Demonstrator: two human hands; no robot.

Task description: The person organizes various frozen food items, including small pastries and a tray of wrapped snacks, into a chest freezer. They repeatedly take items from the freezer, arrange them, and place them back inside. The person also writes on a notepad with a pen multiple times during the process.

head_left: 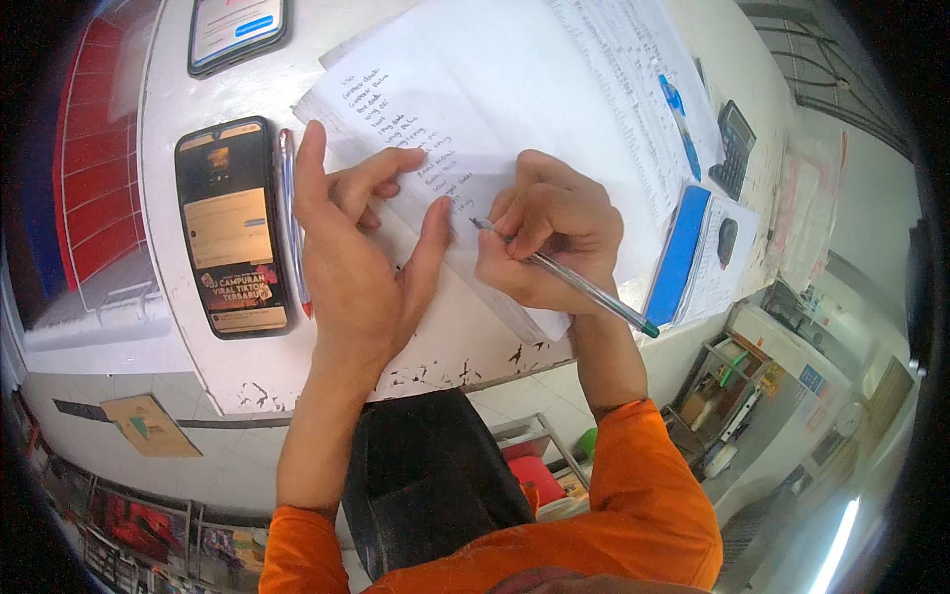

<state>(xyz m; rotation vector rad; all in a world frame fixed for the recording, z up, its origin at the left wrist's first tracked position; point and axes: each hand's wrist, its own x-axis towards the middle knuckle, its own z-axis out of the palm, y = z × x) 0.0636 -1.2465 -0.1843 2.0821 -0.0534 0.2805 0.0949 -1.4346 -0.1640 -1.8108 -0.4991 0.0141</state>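
A stack of white paper (495, 89) lies at a slant on the table, a handwritten list running down its left side. My right hand (554, 233) grips a clear-barrelled pen (589, 287) with a green end; its tip is at the lowest lines of the list. My left hand (366, 233) rests on its side along the paper's left edge, fingers apart, index finger stretched toward the writing, nothing held. Just left of it lie slim pens (288, 198) and a dark-framed phone (233, 228) with its screen lit.
A second phone (237, 35) lies at the far left. To the right are a blue pen (679, 124) on the papers, a calculator (733, 148), a blue-edged pad (679, 252) and a small black object (727, 241). The white table's near edge (465, 371) is chipped.
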